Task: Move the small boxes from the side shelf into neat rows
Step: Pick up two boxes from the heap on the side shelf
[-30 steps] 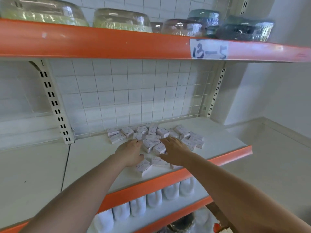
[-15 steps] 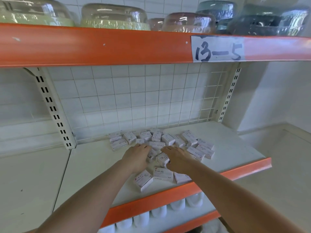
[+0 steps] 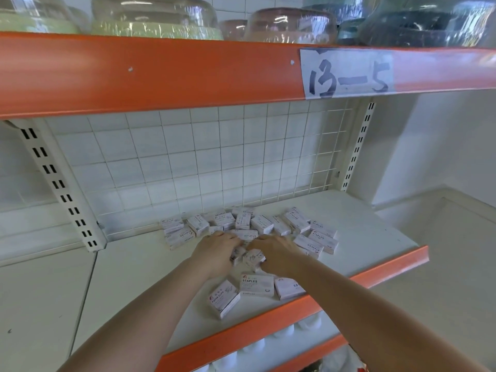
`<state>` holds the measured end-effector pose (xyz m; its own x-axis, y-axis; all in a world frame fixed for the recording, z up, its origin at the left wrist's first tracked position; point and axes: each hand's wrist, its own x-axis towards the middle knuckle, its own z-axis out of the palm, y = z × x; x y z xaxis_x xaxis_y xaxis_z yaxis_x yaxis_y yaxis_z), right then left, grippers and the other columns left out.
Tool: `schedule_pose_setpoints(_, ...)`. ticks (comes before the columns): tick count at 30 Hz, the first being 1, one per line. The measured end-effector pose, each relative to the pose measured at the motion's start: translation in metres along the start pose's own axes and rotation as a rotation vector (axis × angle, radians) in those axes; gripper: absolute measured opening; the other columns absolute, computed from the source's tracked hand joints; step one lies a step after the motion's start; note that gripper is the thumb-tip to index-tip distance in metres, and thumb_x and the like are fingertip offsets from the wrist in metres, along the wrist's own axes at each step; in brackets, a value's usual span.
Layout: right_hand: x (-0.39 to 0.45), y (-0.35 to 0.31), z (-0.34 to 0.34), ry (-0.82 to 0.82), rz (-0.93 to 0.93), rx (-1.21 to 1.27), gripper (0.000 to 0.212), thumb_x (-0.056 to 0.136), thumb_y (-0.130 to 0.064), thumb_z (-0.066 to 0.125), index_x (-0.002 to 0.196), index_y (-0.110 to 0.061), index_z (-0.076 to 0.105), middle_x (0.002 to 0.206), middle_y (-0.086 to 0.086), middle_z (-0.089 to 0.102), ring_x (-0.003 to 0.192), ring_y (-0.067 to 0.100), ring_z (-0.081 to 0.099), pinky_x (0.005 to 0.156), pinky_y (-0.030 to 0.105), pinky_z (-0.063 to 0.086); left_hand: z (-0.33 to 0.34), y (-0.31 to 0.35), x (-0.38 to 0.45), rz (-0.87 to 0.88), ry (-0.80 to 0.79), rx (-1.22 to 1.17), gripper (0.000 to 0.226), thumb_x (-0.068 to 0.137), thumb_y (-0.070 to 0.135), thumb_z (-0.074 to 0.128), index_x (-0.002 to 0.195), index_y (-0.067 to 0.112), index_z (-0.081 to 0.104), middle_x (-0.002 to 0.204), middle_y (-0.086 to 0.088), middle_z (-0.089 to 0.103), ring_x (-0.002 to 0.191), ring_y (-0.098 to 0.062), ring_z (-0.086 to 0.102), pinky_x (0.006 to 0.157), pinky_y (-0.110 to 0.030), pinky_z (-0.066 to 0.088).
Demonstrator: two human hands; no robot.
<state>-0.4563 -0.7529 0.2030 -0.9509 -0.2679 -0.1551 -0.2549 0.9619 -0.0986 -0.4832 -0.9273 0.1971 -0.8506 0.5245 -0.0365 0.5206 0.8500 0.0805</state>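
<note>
The small boxes (image 3: 249,228) lay in a messy heap on the white shelf (image 3: 139,267), close to the wire grid (image 3: 204,162) at the back. They were white with pale pink print, and some said STAPLES. They pointed every which way and many touched or leaned on each other.

Three boxes sat apart from the heap, near the orange front edge (image 3: 268,320) of the shelf. The staples box (image 3: 256,283) was in the middle of these. A paper clips box (image 3: 224,298) lay just to its left, turned at a slant. Another box (image 3: 288,287) lay just to its right, partly under the right arm.

Both hands were at the front of the heap, side by side and almost touching. The left hand (image 3: 217,251) lay palm down with its fingers curled over the boxes. The right hand (image 3: 276,251) lay palm down too. A tilted box (image 3: 253,259) stuck out between the two hands, and the right thumb was against it. I could not tell if either hand really had hold of a box.

Above the heap ran an orange beam (image 3: 161,76) with a paper label (image 3: 347,73) that read 13-5. On top of that beam sat bowls wrapped in clear plastic (image 3: 155,17). Below the shelf were some white rolls (image 3: 284,332).
</note>
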Motion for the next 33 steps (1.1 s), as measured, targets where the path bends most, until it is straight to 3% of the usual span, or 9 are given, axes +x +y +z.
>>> schedule_pose_setpoints(3,0.002,0.0,0.0,0.01,-0.014,0.012,0.051,0.084,-0.011,0.06,0.13,-0.032,0.053,0.132,-0.012,0.054,0.122,0.024,0.051,0.089,0.044,0.039,0.0,-0.001,-0.001,-0.003,0.017,0.005,0.034,0.089,0.022,0.053,0.123,0.02,0.051,0.128,0.001,0.053,0.123,-0.02,0.043,0.091,-0.033,0.039)
schedule_pose_setpoints(8,-0.003,-0.006,-0.011,-0.034,0.02,-0.017,0.054,0.088,-0.008,0.058,0.134,-0.035,0.049,0.138,-0.008,0.046,0.126,0.023,0.045,0.1,0.06,0.031,-0.001,-0.004,-0.001,0.001,0.015,-0.009,0.031,0.087,0.019,0.053,0.118,0.019,0.052,0.12,-0.001,0.056,0.117,-0.022,0.046,0.086,-0.034,0.041)
schedule_pose_setpoints(12,-0.008,-0.012,-0.015,-0.052,-0.04,-0.121,0.054,0.093,-0.008,0.053,0.137,-0.039,0.046,0.138,-0.006,0.048,0.126,0.024,0.047,0.098,0.053,0.039,-0.002,-0.006,-0.003,0.012,0.013,0.025,0.03,0.087,0.017,0.052,0.117,0.019,0.052,0.118,-0.002,0.057,0.114,-0.023,0.047,0.085,-0.034,0.041)
schedule_pose_setpoints(16,-0.013,-0.019,-0.025,-0.042,-0.061,-0.169,0.049,0.094,-0.008,0.053,0.137,-0.032,0.046,0.138,-0.003,0.047,0.122,0.023,0.05,0.096,0.05,0.039,-0.009,-0.007,-0.012,0.001,0.038,0.032,0.032,0.088,0.017,0.052,0.12,0.018,0.051,0.119,-0.002,0.056,0.115,-0.023,0.046,0.086,-0.033,0.038)
schedule_pose_setpoints(20,-0.014,-0.03,-0.028,-0.006,-0.1,-0.161,0.054,0.09,-0.001,0.049,0.136,-0.028,0.044,0.134,-0.002,0.051,0.112,0.025,0.056,0.078,0.036,0.04,-0.014,-0.012,-0.022,-0.03,0.078,0.004,0.032,0.086,0.016,0.053,0.118,0.019,0.051,0.116,-0.002,0.056,0.115,-0.023,0.047,0.078,-0.032,0.04)
schedule_pose_setpoints(24,-0.01,-0.038,-0.025,0.035,-0.137,-0.156,0.053,0.087,-0.001,0.052,0.132,-0.029,0.045,0.126,-0.002,0.055,0.105,0.024,0.058,0.075,0.035,0.044,-0.02,-0.016,-0.037,-0.055,0.085,0.019,0.031,0.087,0.019,0.055,0.118,0.019,0.051,0.12,-0.002,0.053,0.116,-0.022,0.046,0.076,-0.032,0.038)
schedule_pose_setpoints(28,-0.014,-0.051,-0.028,0.075,-0.178,-0.17,0.053,0.088,-0.002,0.052,0.134,-0.027,0.045,0.126,-0.001,0.054,0.111,0.023,0.056,0.07,0.03,0.033,-0.02,-0.025,-0.053,-0.083,0.098,0.037,0.03,0.087,0.021,0.054,0.117,0.02,0.051,0.125,-0.001,0.051,0.114,-0.024,0.048,0.074,-0.031,0.037)
schedule_pose_setpoints(30,-0.016,-0.057,-0.029,0.092,-0.206,-0.159,0.052,0.088,-0.003,0.054,0.134,-0.026,0.046,0.125,0.0,0.055,0.111,0.023,0.056,0.072,0.03,0.037,-0.021,-0.028,-0.062,-0.105,0.104,0.037,0.034,0.088,0.024,0.054,0.122,0.022,0.05,0.127,0.001,0.051,0.114,-0.023,0.048,0.078,-0.032,0.04)
schedule_pose_setpoints(33,-0.014,-0.066,-0.027,0.113,-0.239,-0.163,0.052,0.086,-0.004,0.056,0.131,-0.028,0.047,0.121,0.0,0.057,0.108,0.024,0.059,0.09,0.037,0.046,-0.025,-0.031,-0.075,-0.13,0.124,0.039,0.04,0.089,0.026,0.054,0.128,0.024,0.047,0.125,0.001,0.055,0.115,-0.023,0.048,0.084,-0.033,0.041)
